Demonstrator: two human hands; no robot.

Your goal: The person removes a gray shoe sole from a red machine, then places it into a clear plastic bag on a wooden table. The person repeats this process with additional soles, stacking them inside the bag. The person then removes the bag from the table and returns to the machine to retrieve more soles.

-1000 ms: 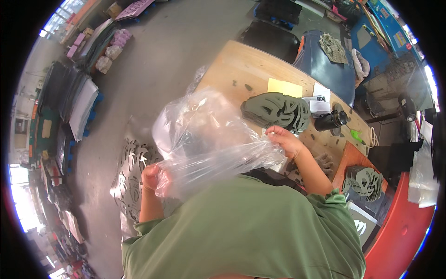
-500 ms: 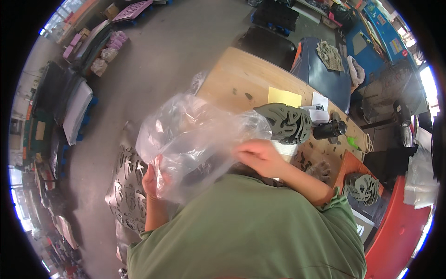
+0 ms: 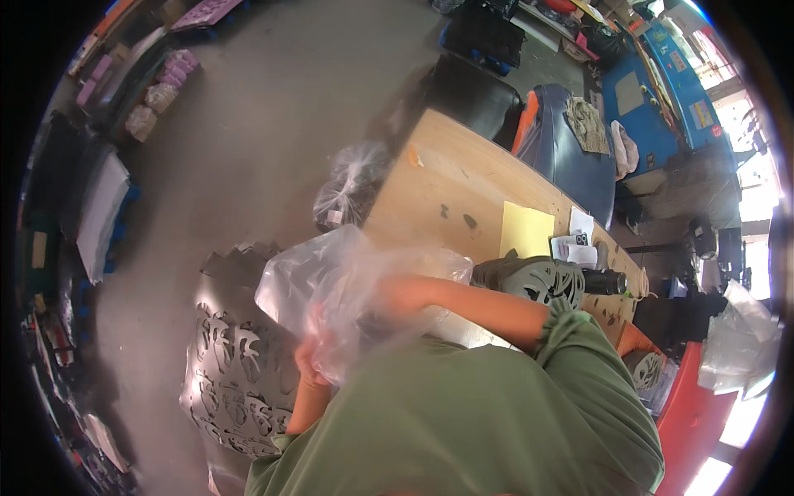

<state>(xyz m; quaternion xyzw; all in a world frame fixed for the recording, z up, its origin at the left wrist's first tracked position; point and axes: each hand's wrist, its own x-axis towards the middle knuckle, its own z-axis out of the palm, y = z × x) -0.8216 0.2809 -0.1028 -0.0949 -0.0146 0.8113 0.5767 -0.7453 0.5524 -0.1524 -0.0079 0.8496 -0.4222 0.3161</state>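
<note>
A big clear plastic bag (image 3: 318, 277) hangs in front of my body at the table's near left corner. My left hand (image 3: 311, 354) is closed on the bag's lower edge, its fingers partly veiled by the film. Across my front reaches the right forearm; my right hand (image 3: 404, 298) is at the bag, smeared by motion, with its fingers unreadable. Whether it is inside the bag or behind a layer of film, I cannot tell. Just right of the bag, a stack of dark grey cut-out foam pieces (image 3: 538, 281) lies on the wooden table (image 3: 430, 190).
A yellow sheet (image 3: 526, 231), a phone on white paper (image 3: 572, 248) and a black cylinder (image 3: 604, 282) lie on the table. Left of me is a grey sheet with cut-out holes (image 3: 240, 388). A tied clear bag (image 3: 351, 186) rests on the floor by the table's edge.
My right hand has moved left across the bag, which is now more bunched together. The left hand sits slightly lower and further right. The whole view has shifted and turned.
</note>
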